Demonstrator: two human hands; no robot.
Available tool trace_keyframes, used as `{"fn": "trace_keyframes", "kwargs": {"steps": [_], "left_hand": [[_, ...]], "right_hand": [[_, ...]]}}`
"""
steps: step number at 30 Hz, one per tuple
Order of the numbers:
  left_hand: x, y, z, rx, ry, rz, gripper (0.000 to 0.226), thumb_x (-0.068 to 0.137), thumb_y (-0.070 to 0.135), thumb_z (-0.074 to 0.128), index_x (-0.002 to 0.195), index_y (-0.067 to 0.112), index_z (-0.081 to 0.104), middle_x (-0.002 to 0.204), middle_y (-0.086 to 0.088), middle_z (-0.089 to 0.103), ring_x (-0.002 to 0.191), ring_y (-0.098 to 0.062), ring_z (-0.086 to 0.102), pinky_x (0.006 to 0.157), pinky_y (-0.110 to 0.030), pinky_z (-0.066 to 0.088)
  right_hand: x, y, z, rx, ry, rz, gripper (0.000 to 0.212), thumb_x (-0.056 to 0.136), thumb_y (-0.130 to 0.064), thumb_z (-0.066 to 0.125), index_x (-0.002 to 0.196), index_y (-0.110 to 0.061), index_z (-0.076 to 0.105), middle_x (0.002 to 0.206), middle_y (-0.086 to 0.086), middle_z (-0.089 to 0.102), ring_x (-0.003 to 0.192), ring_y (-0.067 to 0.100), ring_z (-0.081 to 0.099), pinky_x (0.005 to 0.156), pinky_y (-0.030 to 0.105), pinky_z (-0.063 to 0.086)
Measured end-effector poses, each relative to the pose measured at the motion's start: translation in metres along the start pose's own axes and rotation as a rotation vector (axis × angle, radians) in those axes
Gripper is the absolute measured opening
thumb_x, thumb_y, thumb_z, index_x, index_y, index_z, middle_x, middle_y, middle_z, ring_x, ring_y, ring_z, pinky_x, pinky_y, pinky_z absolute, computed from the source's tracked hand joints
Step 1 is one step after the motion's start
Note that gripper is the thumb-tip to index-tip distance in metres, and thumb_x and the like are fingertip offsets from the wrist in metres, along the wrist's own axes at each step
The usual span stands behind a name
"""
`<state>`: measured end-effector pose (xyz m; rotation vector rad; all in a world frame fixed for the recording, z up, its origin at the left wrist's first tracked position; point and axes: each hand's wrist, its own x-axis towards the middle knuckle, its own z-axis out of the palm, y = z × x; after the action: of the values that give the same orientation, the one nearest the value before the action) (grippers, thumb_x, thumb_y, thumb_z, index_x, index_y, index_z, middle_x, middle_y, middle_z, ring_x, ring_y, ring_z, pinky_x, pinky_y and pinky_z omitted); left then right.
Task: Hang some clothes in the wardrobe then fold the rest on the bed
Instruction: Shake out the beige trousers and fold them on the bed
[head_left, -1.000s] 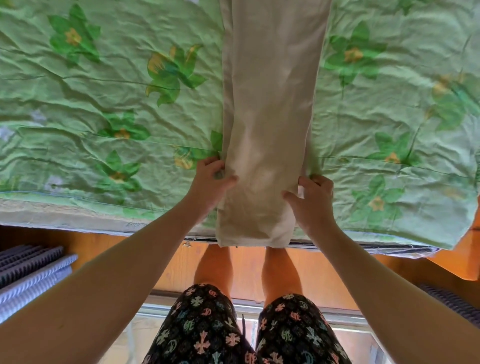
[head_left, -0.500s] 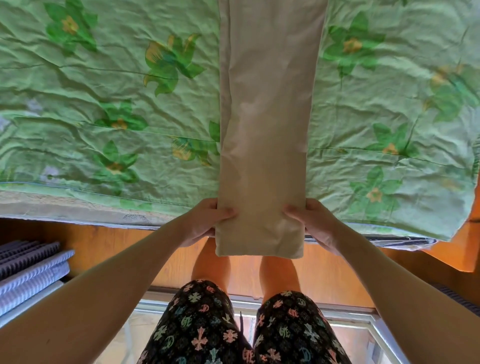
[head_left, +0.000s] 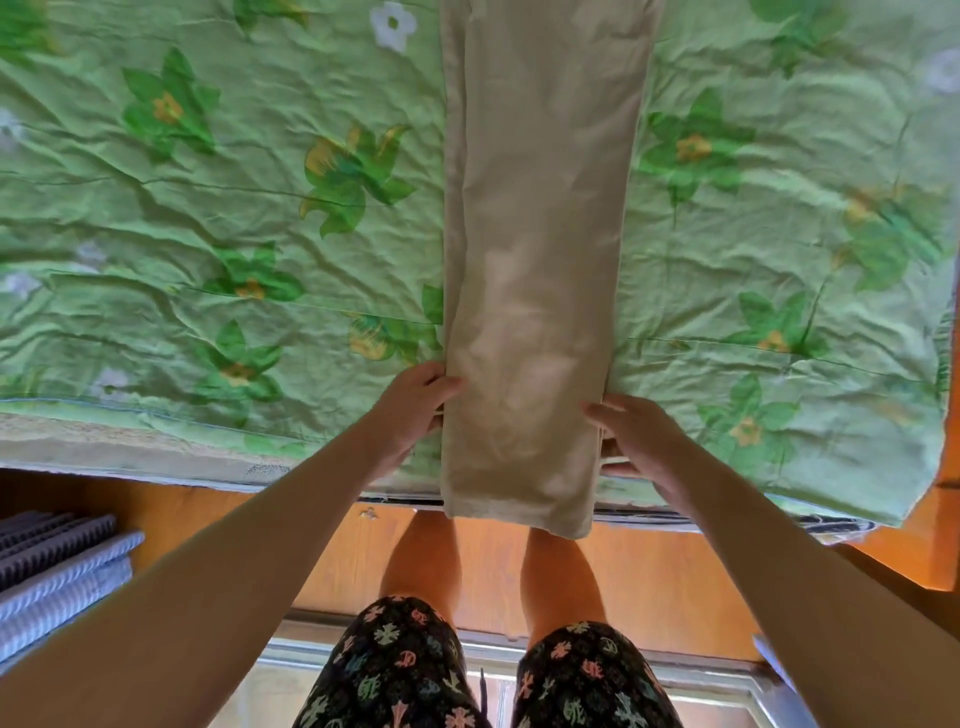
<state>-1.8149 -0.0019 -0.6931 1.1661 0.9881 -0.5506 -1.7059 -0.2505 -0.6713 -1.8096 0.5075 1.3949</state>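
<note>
Head camera looks straight down, and at far left a grey ribbed blanket (head_left: 57, 566) lies stacked beside the wooden bed frame (head_left: 332, 551). Moving in, the green floral bedspread (head_left: 218, 218) covers the bed, heavily creased. Now the left hand (head_left: 410, 413) pinches the left edge of the beige trousers (head_left: 535, 270), thumb on top, fingers tucked under the cloth. Those trousers lie folded lengthwise in a long strip down the middle of the bed, their near end hanging just over the mattress edge. On the other side, the right hand (head_left: 641, 441) grips the right edge the same way, thumb over, fingers curled beneath. Below, patterned black shorts (head_left: 483, 675) and bare knees stand against the frame.
</note>
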Motion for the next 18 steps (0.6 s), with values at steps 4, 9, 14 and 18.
{"fn": "trace_keyframes", "kwargs": {"steps": [4, 9, 14, 18], "left_hand": [[0.028, 0.045, 0.005, -0.074, 0.050, 0.046, 0.017, 0.097, 0.019, 0.061, 0.108, 0.011, 0.071, 0.104, -0.009, 0.077, 0.091, -0.019, 0.072, 0.073, -0.029, 0.057], [0.063, 0.102, 0.017, -0.169, 0.093, 0.067, 0.027, 0.100, 0.017, 0.058, 0.119, 0.001, 0.068, 0.111, -0.014, 0.075, 0.101, -0.026, 0.073, 0.081, -0.035, 0.060], [0.079, 0.119, 0.007, -0.253, 0.157, 0.092, 0.017, 0.096, 0.012, 0.064, 0.106, -0.001, 0.066, 0.106, -0.016, 0.072, 0.100, -0.032, 0.070, 0.093, -0.045, 0.056], [0.074, 0.118, -0.004, -0.322, 0.170, 0.109, 0.027, 0.092, 0.007, 0.066, 0.067, 0.019, 0.065, 0.080, -0.005, 0.067, 0.077, -0.021, 0.066, 0.068, -0.035, 0.055]], "right_hand": [[0.017, -0.045, -0.017, 0.193, -0.085, -0.061, 0.018, 0.099, -0.026, 0.061, 0.113, -0.018, 0.069, 0.085, 0.001, 0.073, 0.074, 0.017, 0.067, 0.077, 0.035, 0.049], [0.051, -0.105, -0.027, 0.244, 0.005, -0.163, 0.015, 0.098, -0.021, 0.062, 0.109, -0.014, 0.070, 0.071, -0.002, 0.064, 0.064, 0.016, 0.056, 0.066, 0.033, 0.043], [0.079, -0.149, -0.037, 0.250, 0.123, -0.262, 0.018, 0.097, -0.010, 0.063, 0.113, -0.009, 0.072, 0.104, 0.015, 0.072, 0.087, 0.029, 0.068, 0.074, 0.042, 0.054], [0.079, -0.159, -0.042, 0.191, 0.077, -0.193, 0.019, 0.094, -0.004, 0.062, 0.110, -0.006, 0.072, 0.103, 0.017, 0.075, 0.091, 0.033, 0.071, 0.084, 0.048, 0.055]]}}
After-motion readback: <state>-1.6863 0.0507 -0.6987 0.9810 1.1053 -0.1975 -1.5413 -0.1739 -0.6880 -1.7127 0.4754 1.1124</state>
